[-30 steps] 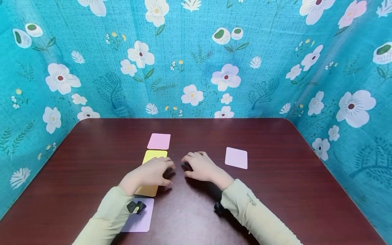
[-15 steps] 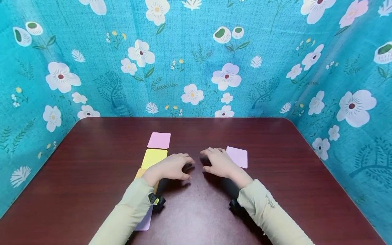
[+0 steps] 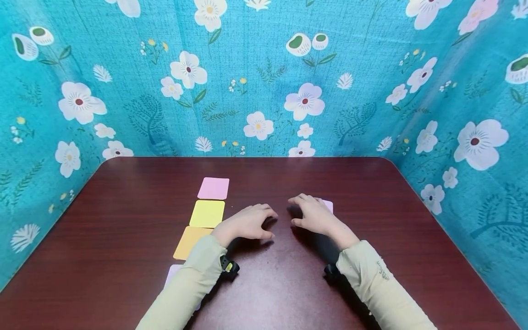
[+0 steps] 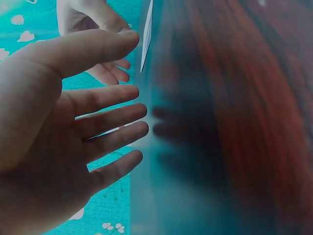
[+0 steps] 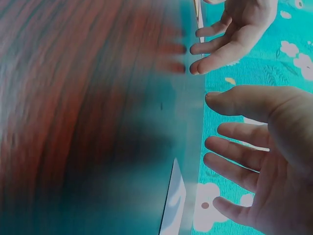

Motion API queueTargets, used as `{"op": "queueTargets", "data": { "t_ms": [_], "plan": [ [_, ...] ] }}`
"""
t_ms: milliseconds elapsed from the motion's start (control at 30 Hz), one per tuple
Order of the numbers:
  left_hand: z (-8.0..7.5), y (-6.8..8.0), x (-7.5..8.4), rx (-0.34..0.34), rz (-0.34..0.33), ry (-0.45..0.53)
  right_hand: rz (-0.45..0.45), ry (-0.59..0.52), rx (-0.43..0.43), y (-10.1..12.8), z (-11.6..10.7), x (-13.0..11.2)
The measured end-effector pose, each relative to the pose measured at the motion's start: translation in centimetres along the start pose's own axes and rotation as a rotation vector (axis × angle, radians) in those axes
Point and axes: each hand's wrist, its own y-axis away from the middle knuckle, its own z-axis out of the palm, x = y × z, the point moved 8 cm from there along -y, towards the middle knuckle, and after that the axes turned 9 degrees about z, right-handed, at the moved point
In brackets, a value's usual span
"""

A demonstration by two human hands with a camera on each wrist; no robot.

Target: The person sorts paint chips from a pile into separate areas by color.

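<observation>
Fingers of both hands are loosely spread and hold nothing, palms turned down just above the dark red desk. At the left of the head view a column of square cards runs from mid-frame toward the lower left: a pink card farthest up, a yellow card below it, an orange card next, and a pale lilac card partly hidden under the left sleeve. Just right of that column, the left hand hovers near the centre of the frame, its fingers straight and apart in the left wrist view. Right of centre, close beside it but not touching, the right hand lies over a light pink card, of which only a corner shows at the hand's right edge; whether the hand touches it cannot be told. In the right wrist view its fingers are likewise fanned, with the card's edge showing at the bottom of the frame. Teal flowered cloth fills the upper frame.
</observation>
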Motion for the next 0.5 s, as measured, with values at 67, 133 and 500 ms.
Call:
{"op": "queueTargets", "data": {
  "t_ms": [67, 133, 500],
  "plan": [
    [0.2, -0.5, 0.0, 0.003, 0.001, 0.001, 0.014, -0.013, 0.004, 0.1, -0.2, 0.6],
    [0.4, -1.1, 0.0, 0.008, 0.004, -0.004, 0.032, -0.026, 0.011, 0.3, -0.4, 1.1],
    [0.8, -3.6, 0.4, 0.053, 0.003, 0.003, 0.091, 0.021, 0.046, 0.5, -0.6, 4.3]
  ]
}}
